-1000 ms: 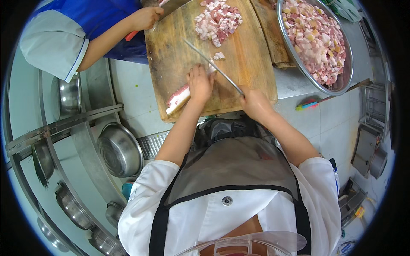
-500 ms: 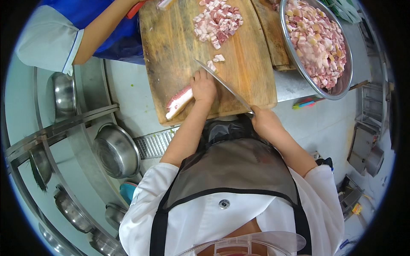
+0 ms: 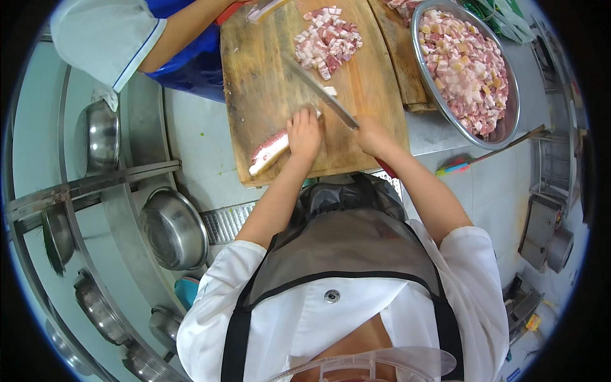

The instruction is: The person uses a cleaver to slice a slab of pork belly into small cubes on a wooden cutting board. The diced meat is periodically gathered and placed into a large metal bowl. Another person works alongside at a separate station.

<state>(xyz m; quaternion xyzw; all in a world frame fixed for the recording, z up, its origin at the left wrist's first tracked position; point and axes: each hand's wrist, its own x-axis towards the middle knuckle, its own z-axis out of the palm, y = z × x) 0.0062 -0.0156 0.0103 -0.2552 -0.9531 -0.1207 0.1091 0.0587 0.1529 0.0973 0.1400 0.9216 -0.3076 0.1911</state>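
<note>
Head view is showing the person's right hand (image 3: pixel 375 137) closing around the handle of a knife (image 3: pixel 320 90) over the cutting board's near-right part, the long blade slanting up and left across the board's middle. Left hand (image 3: pixel 305 134), fingers bent, is gripping a meat strip (image 3: pixel 270 153) on the board's near half; the strip's pale, fatty end is pointing toward the board's near-left corner. Whether the blade is touching the cutting board (image 3: pixel 372 124) cannot be told. One small pale piece (image 3: pixel 330 91) is lying beside the blade, near the board's middle, and a pile of diced meat (image 3: pixel 328 41) is sitting on its far half. At the board's far-left corner, a co-worker's forearm (image 3: pixel 191 32) is reaching in beside a red handle (image 3: pixel 231 12) and another strip (image 3: pixel 266 11). Right of the board, a second board (image 3: pixel 400 67) is lying alongside, and a metal bowl (image 3: pixel 507 127) full of diced meat is standing beyond it on the grey surface (image 3: pixel 425 132).
</note>
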